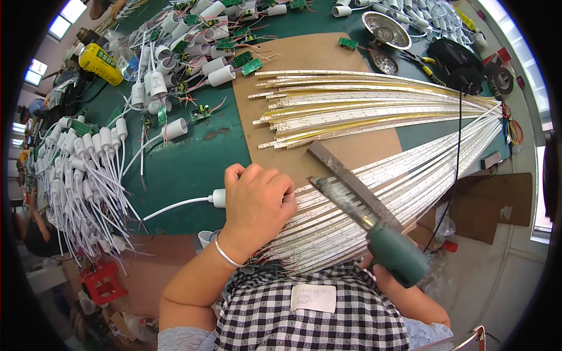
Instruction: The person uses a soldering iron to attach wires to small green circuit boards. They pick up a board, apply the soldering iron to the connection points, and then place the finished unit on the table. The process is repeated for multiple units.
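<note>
My left hand (257,202) is closed over the front end of a white cylindrical cap (219,198) with a white cable trailing left. Its fingertips are partly hidden, beside the ends of pale LED strips (328,225). My right hand (383,278) is mostly hidden beneath the green handle of a tool (398,257) with a scorched metal barrel, its fingers wrapped round the underside. The barrel's tip points up and left, just right of my left hand. A dark metal bar (354,184) lies across the strips alongside the barrel.
A second strip bundle (363,111) rests on brown cardboard (310,52). Many white caps with cables (88,152) and green circuit boards (252,65) cover the left. A metal bowl (386,29), pliers (430,70) and black tape (502,81) are at far right. A black cord (459,146) hangs down the right side.
</note>
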The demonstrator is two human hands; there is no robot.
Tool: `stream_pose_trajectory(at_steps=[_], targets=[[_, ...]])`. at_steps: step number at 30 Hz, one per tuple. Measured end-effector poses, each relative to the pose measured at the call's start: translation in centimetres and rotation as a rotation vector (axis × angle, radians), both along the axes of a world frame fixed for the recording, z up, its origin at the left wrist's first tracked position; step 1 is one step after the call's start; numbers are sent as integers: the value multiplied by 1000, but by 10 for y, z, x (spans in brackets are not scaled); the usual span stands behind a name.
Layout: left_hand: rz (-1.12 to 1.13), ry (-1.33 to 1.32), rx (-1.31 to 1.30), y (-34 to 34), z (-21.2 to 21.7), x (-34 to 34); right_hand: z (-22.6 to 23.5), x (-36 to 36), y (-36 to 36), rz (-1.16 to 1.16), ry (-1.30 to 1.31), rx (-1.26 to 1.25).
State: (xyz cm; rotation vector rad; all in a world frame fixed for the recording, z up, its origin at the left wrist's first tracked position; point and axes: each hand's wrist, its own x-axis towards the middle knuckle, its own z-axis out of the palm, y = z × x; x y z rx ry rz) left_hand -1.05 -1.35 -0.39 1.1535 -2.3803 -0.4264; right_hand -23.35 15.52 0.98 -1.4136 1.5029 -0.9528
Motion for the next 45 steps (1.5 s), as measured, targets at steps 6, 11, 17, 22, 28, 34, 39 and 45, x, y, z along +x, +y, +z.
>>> stream_pose_trajectory(at_steps=[6, 11, 17, 22, 28, 34, 39, 45], targets=[[10, -40, 5, 0, 1, 0, 13, -2, 2, -69, -139, 126], [5, -19, -6, 0, 0, 0, 7, -4, 4, -73, -233, 115], [-6, -45, 1, 0, 2, 0, 1, 0, 3, -99, -235, 87], [-12, -46, -34, -1, 1, -3, 0, 3, 3, -179, -290, 71], [-62, -66, -90, -13, 0, 2, -3, 1, 6, -264, -346, 95], [-116, -113, -111, -14, 4, 13, -2, 12, 5, -373, -445, 63], [-78, -173, -100, -28, 28, 34, -6, 9, 6, -353, -415, 47], [336, -165, -402, -101, 6, 65, -14, 7, 11, -375, -440, -11]])
